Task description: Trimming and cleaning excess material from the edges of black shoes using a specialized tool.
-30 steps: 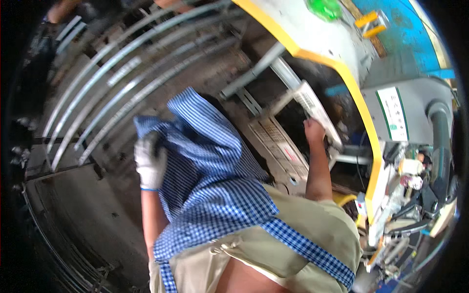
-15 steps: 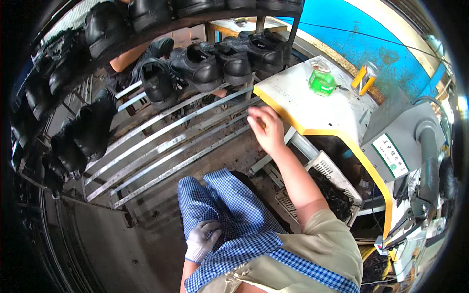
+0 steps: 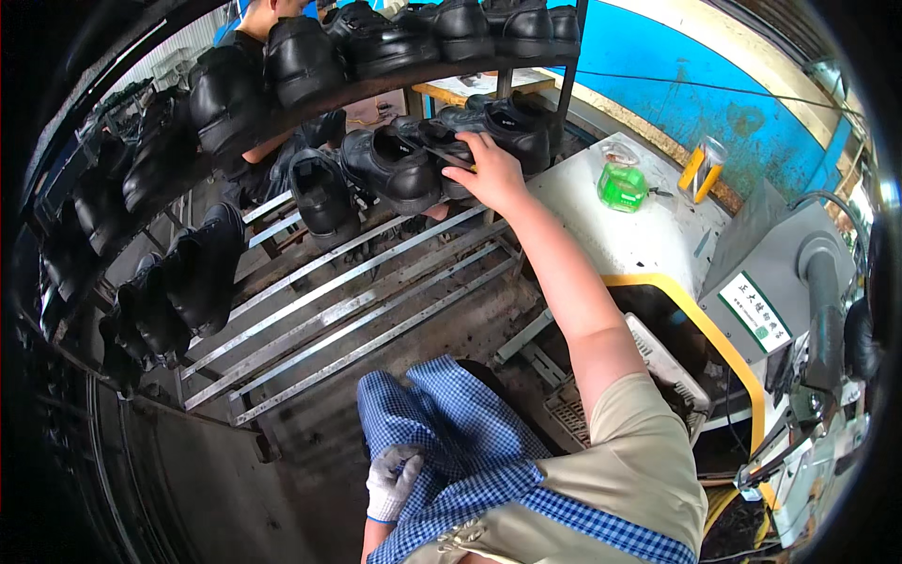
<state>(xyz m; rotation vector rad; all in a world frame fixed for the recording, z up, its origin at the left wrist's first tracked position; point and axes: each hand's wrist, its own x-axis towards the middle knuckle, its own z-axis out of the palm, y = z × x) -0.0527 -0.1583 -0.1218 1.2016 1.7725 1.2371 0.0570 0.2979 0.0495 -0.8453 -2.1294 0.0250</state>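
Observation:
My right hand (image 3: 493, 177) is bare and reaches up to the rack. Its fingers and thumb are closed round the heel of a black shoe (image 3: 434, 139), which stands between other black shoes. A small yellow thing shows by the palm, too little of it to name. In a white knit glove, my left hand (image 3: 393, 479) lies on the blue checked apron (image 3: 470, 414) over my lap. Its fingers are curled in, and whether anything is inside them is hidden.
The metal rack (image 3: 329, 310) carries several black shoes on two levels. At right stands a white table (image 3: 620, 240) with a yellow edge, a green container (image 3: 622, 186), a yellow-striped jar (image 3: 703, 169) and a grey machine (image 3: 766, 282). A crate (image 3: 658, 352) sits below. Behind the rack is another person (image 3: 258, 28).
My right hand has moved forward and left, from beside the table's corner to the shoe on the rack. The left hand's fingers have curled in. The view has shifted, bringing the other person's head into sight.

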